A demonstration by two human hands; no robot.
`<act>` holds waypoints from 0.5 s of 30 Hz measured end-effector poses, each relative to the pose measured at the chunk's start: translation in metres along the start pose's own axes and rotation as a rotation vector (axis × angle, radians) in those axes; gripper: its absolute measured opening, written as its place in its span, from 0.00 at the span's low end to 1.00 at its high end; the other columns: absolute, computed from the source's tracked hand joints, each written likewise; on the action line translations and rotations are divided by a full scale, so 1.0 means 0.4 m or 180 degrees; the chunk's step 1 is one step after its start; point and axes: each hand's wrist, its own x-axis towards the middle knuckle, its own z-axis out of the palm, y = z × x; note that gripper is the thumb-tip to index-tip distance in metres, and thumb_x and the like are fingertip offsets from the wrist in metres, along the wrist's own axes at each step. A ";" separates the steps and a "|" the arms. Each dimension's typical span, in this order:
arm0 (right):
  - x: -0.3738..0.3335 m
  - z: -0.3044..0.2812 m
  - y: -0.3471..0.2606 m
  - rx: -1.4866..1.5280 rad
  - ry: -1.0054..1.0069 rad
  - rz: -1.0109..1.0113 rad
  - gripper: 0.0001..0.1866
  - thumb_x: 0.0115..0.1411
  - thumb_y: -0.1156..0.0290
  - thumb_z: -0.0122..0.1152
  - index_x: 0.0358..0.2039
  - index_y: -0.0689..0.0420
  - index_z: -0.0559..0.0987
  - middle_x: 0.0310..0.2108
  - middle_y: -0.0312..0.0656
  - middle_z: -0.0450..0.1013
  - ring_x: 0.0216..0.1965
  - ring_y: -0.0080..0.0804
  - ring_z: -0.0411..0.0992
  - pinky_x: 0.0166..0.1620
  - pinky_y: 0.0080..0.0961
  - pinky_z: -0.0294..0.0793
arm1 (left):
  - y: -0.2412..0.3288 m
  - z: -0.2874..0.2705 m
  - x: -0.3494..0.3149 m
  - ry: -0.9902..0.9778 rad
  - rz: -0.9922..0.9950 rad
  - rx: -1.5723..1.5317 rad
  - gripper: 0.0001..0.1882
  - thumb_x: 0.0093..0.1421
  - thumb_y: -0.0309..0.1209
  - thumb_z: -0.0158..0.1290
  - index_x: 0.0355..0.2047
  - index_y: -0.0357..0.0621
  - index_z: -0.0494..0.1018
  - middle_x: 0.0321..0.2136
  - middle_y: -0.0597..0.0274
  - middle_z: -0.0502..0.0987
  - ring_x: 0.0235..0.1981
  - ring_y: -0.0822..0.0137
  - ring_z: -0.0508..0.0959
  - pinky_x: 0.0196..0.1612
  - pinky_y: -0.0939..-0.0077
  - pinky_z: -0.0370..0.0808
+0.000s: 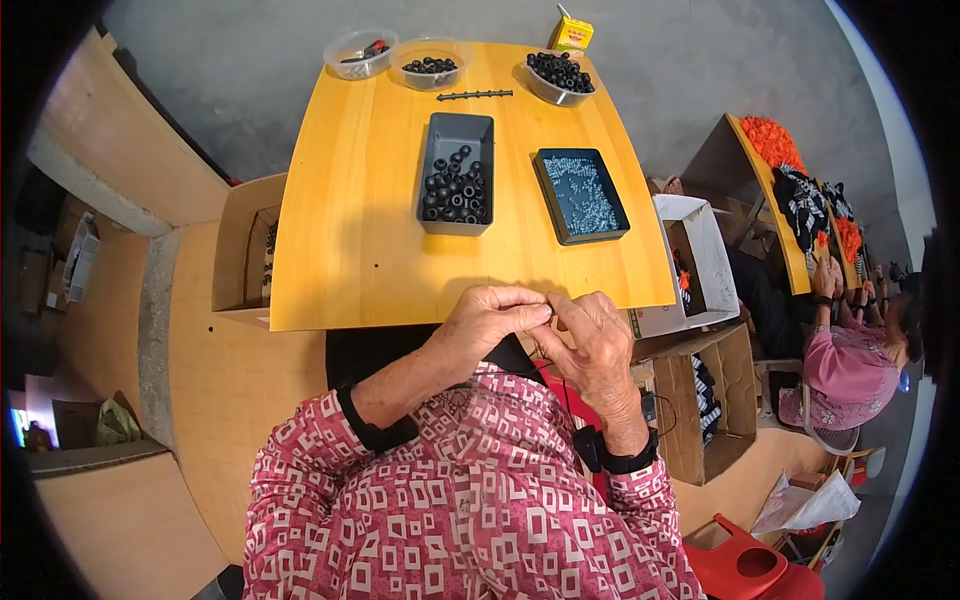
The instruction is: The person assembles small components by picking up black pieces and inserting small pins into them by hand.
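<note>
Just over the table's near edge, my left hand (500,318) and my right hand (590,335) meet with their fingertips pinched together. Between them is a tiny dark thing, mostly covered by the fingers, too small to make out. Beyond the hands stands a grey rectangular tray (456,228) with black round beads (458,190) in it. To its right lies a shallow dark tray (588,238) scattered with many small pale bluish pieces (582,192).
Along the wooden table's (350,250) far edge are a clear bowl (358,68) with black and red items, a bowl of beads (430,82), another bead bowl (562,98), a black ridged rod (475,95) and a yellow carton (573,35). Open boxes (700,255) flank the table. A person (850,370) sits right.
</note>
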 end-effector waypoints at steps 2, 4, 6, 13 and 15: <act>-0.005 0.010 0.005 0.0225 0.0005 0.0121 0.20 0.46 0.76 0.74 0.41 0.62 0.79 0.24 0.42 0.71 0.28 0.39 0.70 0.33 0.33 0.71 | -0.020 -0.005 0.001 -0.0057 0.0034 -0.0387 0.12 0.65 0.31 0.54 0.42 0.33 0.78 0.36 0.63 0.79 0.38 0.75 0.77 0.45 0.81 0.73; -0.014 0.020 0.014 0.0630 0.0160 0.0330 0.23 0.45 0.76 0.75 0.43 0.62 0.80 0.26 0.41 0.73 0.28 0.37 0.72 0.33 0.31 0.72 | -0.014 0.005 0.003 -0.0075 0.0089 -0.0451 0.12 0.65 0.31 0.54 0.42 0.34 0.78 0.36 0.62 0.80 0.39 0.75 0.77 0.45 0.81 0.73; -0.012 0.026 0.025 0.0666 0.0186 0.0338 0.23 0.45 0.76 0.74 0.44 0.62 0.80 0.26 0.41 0.74 0.29 0.37 0.72 0.33 0.30 0.72 | -0.016 0.006 0.007 -0.0086 0.0126 -0.0519 0.12 0.65 0.31 0.53 0.42 0.34 0.78 0.37 0.62 0.80 0.39 0.74 0.77 0.45 0.81 0.73; 0.000 0.014 0.054 0.0442 0.0073 -0.0152 0.21 0.45 0.76 0.73 0.42 0.62 0.80 0.26 0.41 0.74 0.30 0.36 0.72 0.35 0.30 0.73 | -0.033 -0.007 0.010 -0.0112 0.0109 -0.0217 0.14 0.66 0.33 0.53 0.41 0.34 0.78 0.37 0.62 0.80 0.40 0.74 0.77 0.48 0.80 0.72; 0.004 0.010 0.056 0.0496 0.0025 -0.0145 0.21 0.45 0.75 0.73 0.42 0.62 0.80 0.26 0.41 0.74 0.29 0.37 0.72 0.34 0.30 0.73 | -0.029 -0.006 0.011 -0.0148 0.0138 -0.0127 0.14 0.66 0.34 0.52 0.41 0.34 0.78 0.37 0.62 0.80 0.40 0.74 0.77 0.48 0.80 0.72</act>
